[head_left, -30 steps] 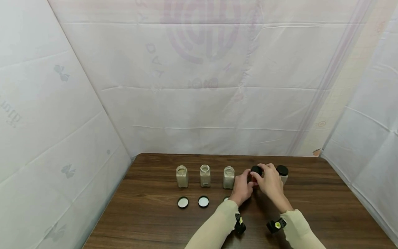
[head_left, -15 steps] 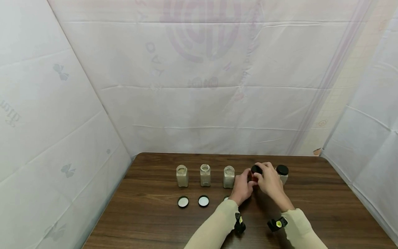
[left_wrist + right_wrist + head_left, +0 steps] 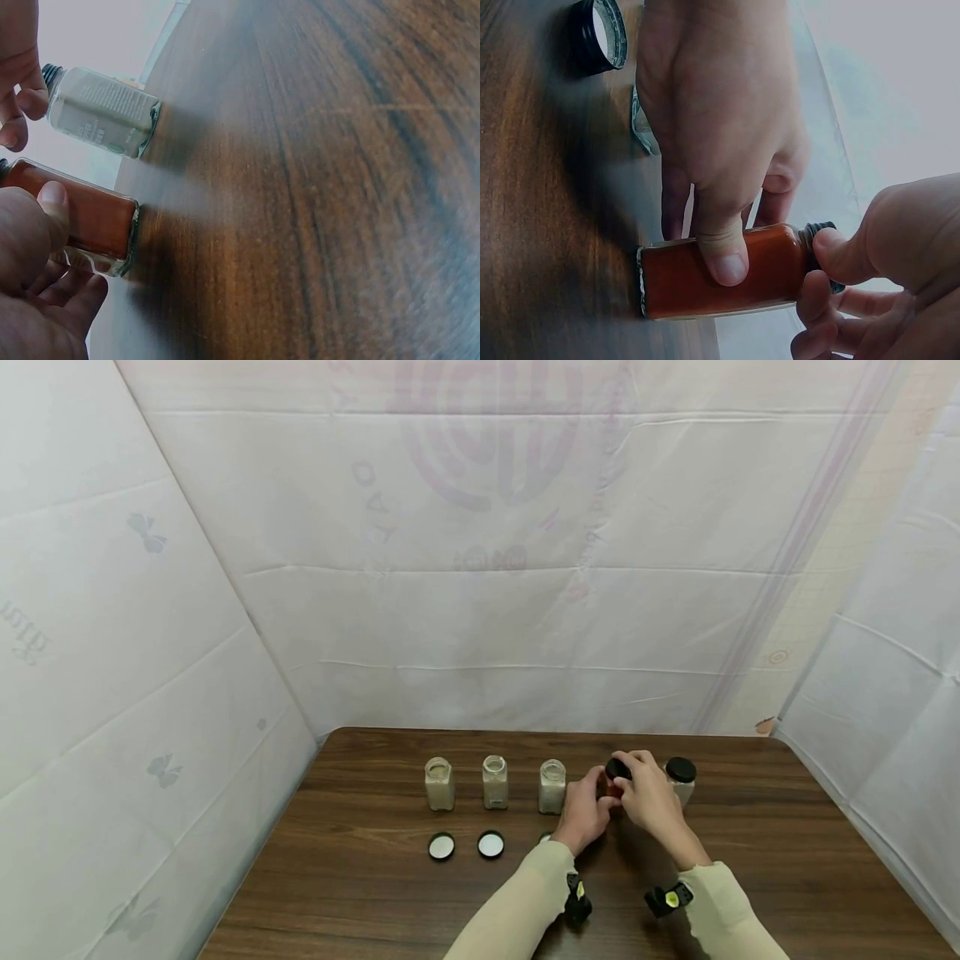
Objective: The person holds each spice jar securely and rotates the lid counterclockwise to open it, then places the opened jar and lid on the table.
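A square glass jar of red-orange powder (image 3: 769,281) stands upright on the table in the right wrist view. My left hand (image 3: 587,814) grips its body, thumb across the near face and fingers behind. The fingers of my right hand (image 3: 652,793) are curled round its black screw lid (image 3: 618,768), which sits at the jar's neck. Right of my hands, a jar of pale contents with a black lid (image 3: 681,771) is partly hidden behind the right hand. It shows more fully in the left wrist view as a pale glass jar (image 3: 103,112).
To the left stand three lidless glass jars of pale contents: a left jar (image 3: 439,787), a middle jar (image 3: 495,785) and a right jar (image 3: 552,789). Upturned black lids (image 3: 442,847) lie in front of them, one mostly hidden by the left wrist. White sheeting hangs behind the wooden table (image 3: 360,893).
The right hand's fingers have shifted slightly to the left and turned around the black lid. The left hand keeps its grip on the red jar in the same place.
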`<state>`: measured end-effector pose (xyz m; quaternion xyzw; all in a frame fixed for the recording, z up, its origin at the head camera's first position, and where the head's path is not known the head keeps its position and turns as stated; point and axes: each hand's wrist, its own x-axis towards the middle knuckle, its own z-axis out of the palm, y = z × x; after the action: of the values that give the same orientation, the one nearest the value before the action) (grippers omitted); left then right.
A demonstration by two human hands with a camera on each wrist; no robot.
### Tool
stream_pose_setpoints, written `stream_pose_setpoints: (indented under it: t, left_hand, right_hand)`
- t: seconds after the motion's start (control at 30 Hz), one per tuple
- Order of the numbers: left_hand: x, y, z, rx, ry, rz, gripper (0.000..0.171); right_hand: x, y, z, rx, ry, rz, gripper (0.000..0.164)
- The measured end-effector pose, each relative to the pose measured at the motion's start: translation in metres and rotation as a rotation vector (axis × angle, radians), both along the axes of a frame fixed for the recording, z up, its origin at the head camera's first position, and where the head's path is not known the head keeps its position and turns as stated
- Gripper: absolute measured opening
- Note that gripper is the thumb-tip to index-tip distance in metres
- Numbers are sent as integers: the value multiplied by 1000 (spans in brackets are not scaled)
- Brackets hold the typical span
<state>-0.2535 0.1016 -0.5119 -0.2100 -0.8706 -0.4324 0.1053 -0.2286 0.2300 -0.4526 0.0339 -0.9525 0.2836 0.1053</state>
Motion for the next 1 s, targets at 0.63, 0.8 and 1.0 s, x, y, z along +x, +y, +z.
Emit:
stream_pose_setpoints:
  t: [0.63,0.8,1.0]
  left_hand:
    - [-2,-1,-2,-53,-29,11,45]
    - [-1,-1,-2,-40,-24,10,42]
    - [-1,0,-1,-20,-19,13,39]
  right_hand:
    - [2,-6,2,-53,4,-89,66]
    - [2,-6,1,-65,15,-168,63]
    - [2,-4,-3,-58,47,-186,55]
